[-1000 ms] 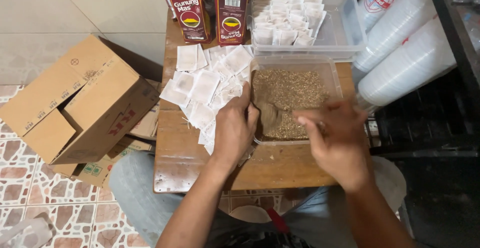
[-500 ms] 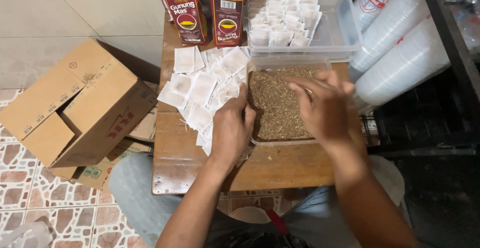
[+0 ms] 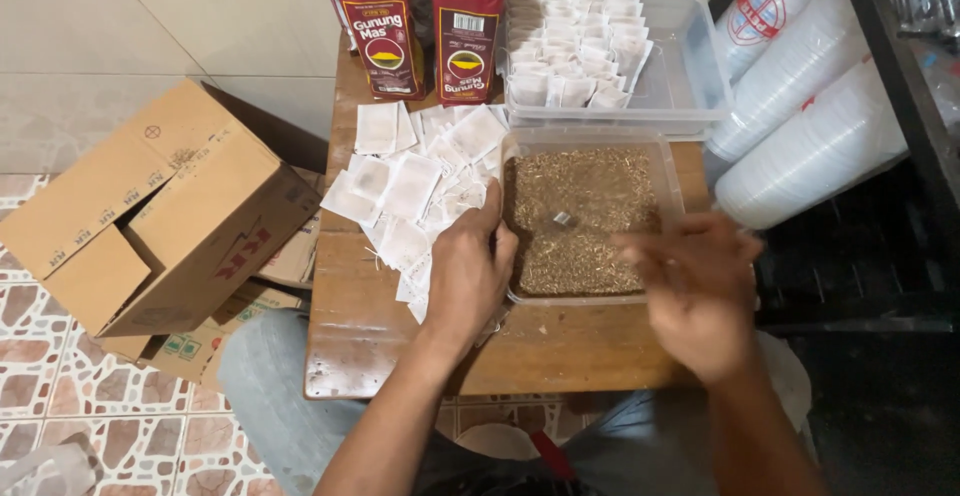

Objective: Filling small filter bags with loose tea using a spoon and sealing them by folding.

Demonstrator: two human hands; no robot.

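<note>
Tub of loose tea (image 3: 585,218) sits on the counter (image 3: 370,346) in front of me, paper sachets (image 3: 415,181) spread left of it. Behind it a tray (image 3: 690,76) of filled sachets, two tea packs (image 3: 425,26) left of that. Cardboard box (image 3: 150,206) on the floor, left of the counter.

On the wooden tabletop (image 3: 380,351) the left hand (image 3: 470,276) rests on a heap of small white paper sachets (image 3: 415,181) beside a clear tray of loose brown tea (image 3: 580,218), while the blurred right hand (image 3: 695,291) hovers at that tray's near right corner, fingers spread.
</note>
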